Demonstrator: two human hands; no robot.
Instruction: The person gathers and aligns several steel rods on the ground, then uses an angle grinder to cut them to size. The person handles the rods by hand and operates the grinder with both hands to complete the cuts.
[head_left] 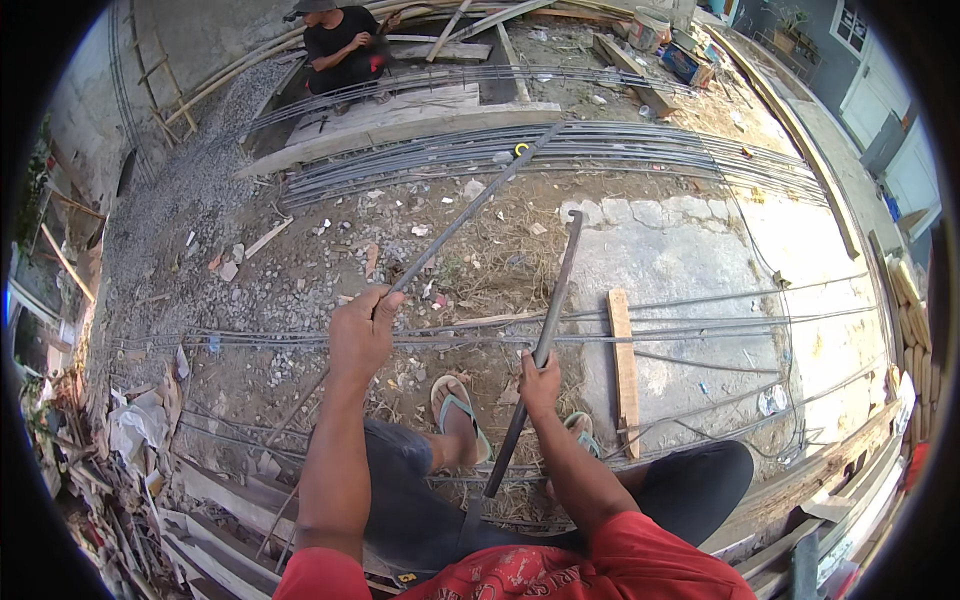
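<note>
My left hand [362,332] is closed round a steel rebar rod [460,221], which slants up and away to the right. The rod's far end crosses over a bundle of long steel bars [640,150] on the ground. In my right hand [540,383] is a thicker dark metal bar [560,285] with a small hooked tip, held with the tip pointing away. Its lower end reaches back toward my lap. Thin long rods [460,338] run sideways across the ground beyond my feet, at about the level of my hands.
A person in black [340,45] squats at the far left near wooden boards [400,125]. A wooden plank [623,370] lies across a concrete slab [665,260] at right. Scrap and torn paper [140,430] lie at left; timber [800,490] lies at near right.
</note>
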